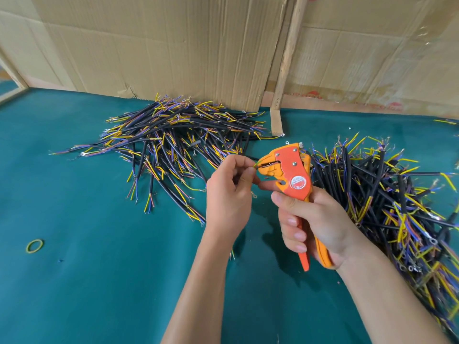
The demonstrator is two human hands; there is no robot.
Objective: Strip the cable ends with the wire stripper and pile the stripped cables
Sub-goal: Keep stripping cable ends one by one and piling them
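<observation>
My right hand (320,219) was wrapped around the handles of the orange wire stripper (290,175), holding it upright above the teal surface (99,281) with its head pointing left. My left hand (228,192) pinched a thin yellow-green wire (256,164) between thumb and fingertips, and the end of that wire sat in the stripper's mouth. The rest of that cable was hidden behind my left hand, so I could not tell its length or how it hung.

A heap of black cables (171,145) with yellow, blue and brown cores fanned out at their ends lay on the surface ahead of my left hand, reaching back to the cardboard wall (149,45). A second, denser heap of the same cables (387,202) lay to the right, just beside and behind my right hand, running down towards the near right edge. A wooden strip (285,70) leaned against the cardboard between the two heaps. A yellow-green rubber band (34,245) lay flat on the surface well off to the left.
</observation>
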